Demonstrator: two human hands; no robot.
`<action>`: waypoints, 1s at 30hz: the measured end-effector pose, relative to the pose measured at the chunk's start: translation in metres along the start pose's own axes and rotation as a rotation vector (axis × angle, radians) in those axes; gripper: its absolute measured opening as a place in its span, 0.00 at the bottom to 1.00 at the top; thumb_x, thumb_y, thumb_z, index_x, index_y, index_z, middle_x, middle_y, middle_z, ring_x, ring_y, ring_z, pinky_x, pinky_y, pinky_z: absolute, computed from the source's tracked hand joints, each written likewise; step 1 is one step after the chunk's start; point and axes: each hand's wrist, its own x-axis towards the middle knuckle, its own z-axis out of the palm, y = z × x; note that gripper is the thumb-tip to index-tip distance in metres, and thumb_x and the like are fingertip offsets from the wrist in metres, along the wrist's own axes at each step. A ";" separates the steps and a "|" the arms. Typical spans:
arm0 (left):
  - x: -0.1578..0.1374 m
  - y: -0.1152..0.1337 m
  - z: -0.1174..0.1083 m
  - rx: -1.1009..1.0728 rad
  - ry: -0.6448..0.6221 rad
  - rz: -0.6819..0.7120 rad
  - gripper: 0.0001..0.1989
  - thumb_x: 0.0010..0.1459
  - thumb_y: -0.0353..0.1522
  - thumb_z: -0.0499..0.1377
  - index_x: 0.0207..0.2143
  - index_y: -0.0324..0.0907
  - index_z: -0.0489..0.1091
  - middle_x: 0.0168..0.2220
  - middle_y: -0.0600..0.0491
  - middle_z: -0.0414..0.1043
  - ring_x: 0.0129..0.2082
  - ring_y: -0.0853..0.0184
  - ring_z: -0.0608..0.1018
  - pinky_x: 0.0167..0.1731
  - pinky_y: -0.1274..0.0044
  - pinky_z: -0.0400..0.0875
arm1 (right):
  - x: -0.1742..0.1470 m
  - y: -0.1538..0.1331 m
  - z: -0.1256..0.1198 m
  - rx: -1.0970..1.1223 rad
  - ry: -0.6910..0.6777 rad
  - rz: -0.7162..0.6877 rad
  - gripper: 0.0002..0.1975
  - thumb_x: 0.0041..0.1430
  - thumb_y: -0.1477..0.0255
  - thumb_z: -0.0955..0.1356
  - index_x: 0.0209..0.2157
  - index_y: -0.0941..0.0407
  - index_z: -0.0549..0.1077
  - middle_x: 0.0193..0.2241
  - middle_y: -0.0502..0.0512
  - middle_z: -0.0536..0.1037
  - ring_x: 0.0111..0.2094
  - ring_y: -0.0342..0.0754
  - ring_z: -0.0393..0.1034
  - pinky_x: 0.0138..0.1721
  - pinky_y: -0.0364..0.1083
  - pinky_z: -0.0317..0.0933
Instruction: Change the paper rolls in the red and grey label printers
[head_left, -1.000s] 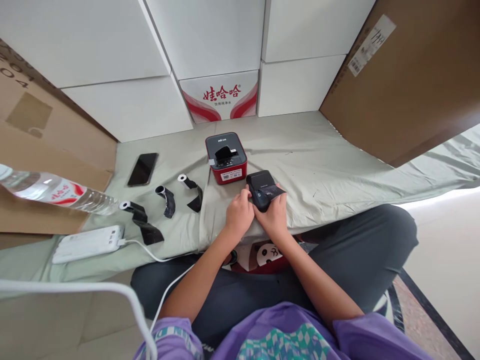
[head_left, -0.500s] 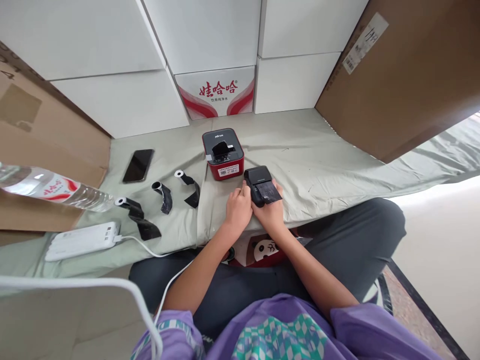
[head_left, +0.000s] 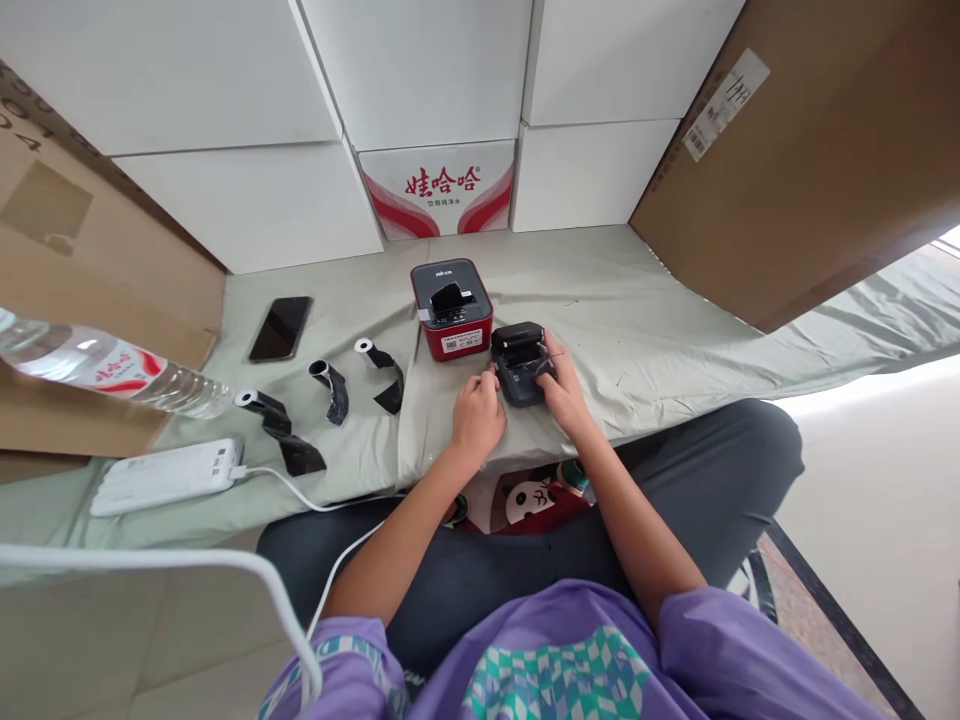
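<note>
A small black label printer (head_left: 519,362) lies on the green cloth (head_left: 637,330) just in front of me, its lid raised at the far end. My left hand (head_left: 477,415) holds its left side with the fingers curled against it. My right hand (head_left: 561,390) grips its right side, thumb on top, with a thin dark strip showing by the fingers. A red and black printer (head_left: 452,321) stands directly behind and to the left of it.
Three black ribbon rolls (head_left: 380,372) (head_left: 330,387) (head_left: 279,440) lie left of my hands, with a phone (head_left: 280,328) beyond them. A white power bank (head_left: 165,475) with a cable and a water bottle (head_left: 105,368) sit far left. White and brown boxes (head_left: 439,185) wall the back.
The small black printer has shifted slightly away from me and its lid now stands raised. My right hand slid from under it up along its right side.
</note>
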 end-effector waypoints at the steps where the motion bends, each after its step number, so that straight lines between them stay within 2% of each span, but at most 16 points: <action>1: 0.001 -0.001 0.000 -0.010 -0.003 -0.009 0.17 0.55 0.17 0.53 0.42 0.44 0.63 0.42 0.44 0.76 0.50 0.52 0.77 0.50 0.62 0.74 | 0.004 0.001 -0.001 0.014 -0.018 0.002 0.39 0.58 0.70 0.62 0.72 0.54 0.56 0.67 0.63 0.67 0.68 0.58 0.61 0.69 0.64 0.55; 5: 0.004 -0.004 -0.002 -0.049 -0.054 0.003 0.17 0.54 0.17 0.52 0.41 0.45 0.61 0.41 0.45 0.75 0.50 0.52 0.77 0.49 0.62 0.74 | 0.004 -0.002 -0.002 -0.023 -0.014 0.025 0.50 0.56 0.59 0.70 0.75 0.60 0.50 0.62 0.70 0.71 0.62 0.65 0.67 0.64 0.64 0.62; 8: 0.004 -0.004 -0.003 -0.066 -0.109 0.028 0.17 0.55 0.17 0.52 0.41 0.46 0.60 0.42 0.46 0.75 0.52 0.53 0.77 0.49 0.63 0.73 | 0.003 -0.005 -0.009 -0.060 0.002 0.061 0.53 0.54 0.57 0.71 0.75 0.61 0.48 0.60 0.71 0.71 0.57 0.65 0.71 0.60 0.63 0.65; 13: 0.004 -0.002 -0.004 -0.061 -0.137 0.043 0.17 0.56 0.18 0.52 0.43 0.46 0.60 0.44 0.46 0.75 0.53 0.54 0.76 0.51 0.63 0.71 | 0.019 -0.009 -0.032 0.003 -0.105 0.216 0.47 0.57 0.58 0.69 0.75 0.53 0.53 0.58 0.65 0.73 0.46 0.58 0.74 0.54 0.61 0.69; 16: 0.004 -0.002 -0.003 -0.067 -0.136 0.043 0.17 0.55 0.18 0.51 0.43 0.46 0.60 0.44 0.47 0.75 0.53 0.55 0.76 0.51 0.64 0.71 | 0.020 -0.013 -0.040 0.102 -0.083 0.234 0.42 0.59 0.57 0.69 0.72 0.50 0.59 0.61 0.62 0.73 0.46 0.56 0.73 0.53 0.59 0.69; 21: 0.005 -0.005 -0.002 -0.073 -0.141 0.051 0.20 0.55 0.18 0.51 0.48 0.44 0.61 0.46 0.46 0.75 0.53 0.55 0.75 0.51 0.64 0.72 | 0.003 -0.017 -0.045 0.238 -0.025 0.109 0.26 0.63 0.59 0.65 0.59 0.51 0.76 0.60 0.59 0.75 0.52 0.56 0.72 0.53 0.55 0.68; 25: 0.005 -0.005 -0.001 -0.087 -0.142 0.039 0.22 0.56 0.18 0.51 0.51 0.43 0.62 0.46 0.45 0.75 0.52 0.54 0.76 0.51 0.63 0.72 | 0.011 -0.011 -0.059 0.284 0.012 -0.021 0.26 0.69 0.60 0.55 0.53 0.51 0.79 0.58 0.58 0.77 0.54 0.55 0.72 0.53 0.55 0.67; 27: 0.005 -0.004 -0.001 -0.083 -0.139 0.039 0.22 0.56 0.18 0.51 0.52 0.42 0.63 0.47 0.44 0.75 0.53 0.54 0.76 0.52 0.63 0.72 | 0.026 -0.008 -0.066 0.169 0.008 -0.012 0.26 0.70 0.60 0.55 0.47 0.52 0.82 0.57 0.60 0.77 0.57 0.56 0.71 0.53 0.54 0.67; 30: 0.005 -0.003 -0.001 -0.066 -0.135 0.036 0.22 0.57 0.18 0.51 0.53 0.42 0.64 0.47 0.44 0.76 0.53 0.54 0.76 0.52 0.63 0.72 | 0.054 -0.010 -0.069 -0.231 -0.184 0.012 0.16 0.65 0.65 0.65 0.40 0.54 0.85 0.54 0.63 0.76 0.57 0.59 0.68 0.60 0.57 0.62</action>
